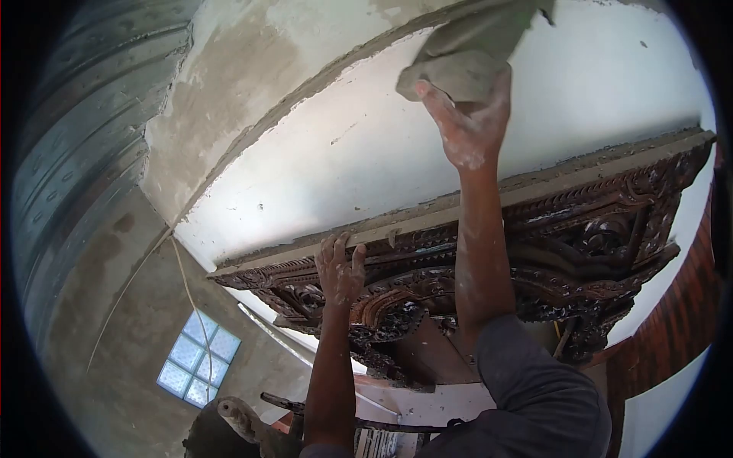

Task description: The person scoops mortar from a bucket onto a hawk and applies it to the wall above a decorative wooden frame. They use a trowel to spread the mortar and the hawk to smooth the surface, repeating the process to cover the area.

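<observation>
My right hand (475, 130) is raised against the white wall (305, 160), with its fingers and thumb gripping a bunched grey cloth (458, 72). The cloth stretches up and right toward the top of the view, and its folds hide some of the fingers. White dust marks this hand and forearm. Lower and to the left, my left hand (340, 271) rests its spread fingertips on the narrow ledge (412, 221) above a dark carved wooden panel (405, 294). Nothing shows in the left hand.
Rough grey plaster (229, 69) borders the white wall along a curved edge. Corrugated metal sheet (92, 130) lies at far left. Below are a glass-block window (200, 357), a hanging cord (187, 286) and a pale, handle-like piece (237, 416) at a dark rounded object.
</observation>
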### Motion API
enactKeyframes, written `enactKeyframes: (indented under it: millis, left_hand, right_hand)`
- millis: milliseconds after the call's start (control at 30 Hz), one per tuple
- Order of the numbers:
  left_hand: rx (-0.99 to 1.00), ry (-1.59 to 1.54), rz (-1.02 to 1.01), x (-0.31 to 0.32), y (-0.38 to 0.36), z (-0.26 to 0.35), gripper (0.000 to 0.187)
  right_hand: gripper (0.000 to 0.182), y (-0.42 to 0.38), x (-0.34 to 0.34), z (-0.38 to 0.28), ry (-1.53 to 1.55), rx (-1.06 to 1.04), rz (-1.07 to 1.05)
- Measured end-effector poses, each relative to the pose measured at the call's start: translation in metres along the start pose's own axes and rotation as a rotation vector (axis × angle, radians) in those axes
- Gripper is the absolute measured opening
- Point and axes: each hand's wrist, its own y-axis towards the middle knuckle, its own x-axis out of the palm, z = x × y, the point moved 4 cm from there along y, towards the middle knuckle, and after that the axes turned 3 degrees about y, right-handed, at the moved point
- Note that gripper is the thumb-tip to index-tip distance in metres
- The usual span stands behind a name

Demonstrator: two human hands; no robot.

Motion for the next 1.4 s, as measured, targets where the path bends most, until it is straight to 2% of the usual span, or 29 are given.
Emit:
enactKeyframes:
  millis: [67, 100, 233, 300, 333, 400, 433, 500, 533, 633, 700, 800, 933, 1033, 1133, 1267, 1400]
  left_hand:
    - [0.015, -0.002, 0.02, 0.0, -0.001, 0.0, 0.04]
    - [0.026, -0.003, 0.032, 0.001, -0.001, -0.001, 0.04]
    - [0.022, 0.017, 0.013, 0.002, -0.003, -0.005, 0.039]
    - [0.155, 0.012, 0.066, 0.011, -0.011, -0.019, 0.039]
    - [0.22, 0.011, 0.095, 0.017, -0.015, -0.028, 0.039]
    - [0.323, 0.005, 0.175, 0.024, -0.026, -0.04, 0.039]
    - [0.373, 0.001, 0.21, 0.026, -0.031, -0.041, 0.038]
    - [0.161, -0.006, 0.098, 0.005, -0.01, -0.012, 0.038]
    - [0.052, -0.01, 0.041, -0.002, -0.003, -0.002, 0.038]
    - [0.013, 0.026, 0.016, -0.001, -0.002, 0.002, 0.039]
    - [-0.005, 0.015, 0.005, -0.005, -0.002, 0.005, 0.039]
    - [0.0, 0.032, 0.022, -0.002, -0.004, 0.002, 0.039]
    - [0.043, 0.003, 0.058, 0.002, -0.004, -0.003, 0.04]
    - [0.006, 0.013, 0.013, -0.001, -0.003, -0.002, 0.04]
    - [0.002, -0.004, 0.017, -0.004, -0.004, 0.0, 0.041]
    - [0.024, 0.012, 0.026, -0.002, -0.006, 0.0, 0.04]
    - [0.021, 0.017, 0.038, -0.003, -0.003, 0.003, 0.04]
  right_hand:
    - [0.062, -0.001, 0.014, 0.015, 0.061, -0.007, -0.05]
    - [0.058, -0.008, 0.024, 0.019, -0.009, -0.042, -0.016]
    - [0.067, -0.056, 0.088, 0.043, 0.172, 0.178, -0.002]
    - [0.071, -0.089, 0.125, 0.061, 0.225, 0.184, -0.088]
    - [0.071, -0.106, 0.139, 0.065, 0.366, 0.296, -0.118]
    - [0.07, -0.123, 0.145, 0.058, 0.371, 0.216, -0.184]
    - [0.065, -0.126, 0.137, 0.058, 0.446, 0.279, -0.145]
    - [0.057, -0.125, 0.104, 0.052, 0.596, 0.4, -0.071]
    - [0.056, -0.106, 0.084, 0.033, 0.633, 0.432, -0.026]
    - [0.065, -0.048, 0.03, 0.033, 0.567, 0.514, 0.079]
    - [0.066, -0.013, 0.017, 0.034, 0.514, 0.415, 0.061]
    - [0.066, 0.01, 0.035, 0.028, 0.468, 0.484, 0.074]
    - [0.062, -0.028, 0.054, 0.005, 0.599, 0.387, -0.069]
    - [0.062, -0.052, 0.039, -0.006, 0.683, 0.499, -0.017]
    - [0.06, -0.056, 0.004, -0.008, 0.631, 0.461, -0.006]
    - [0.055, -0.023, -0.033, -0.005, 0.296, 0.369, 0.038]
    - [0.052, 0.024, -0.028, -0.001, 0.287, 0.238, 0.035]
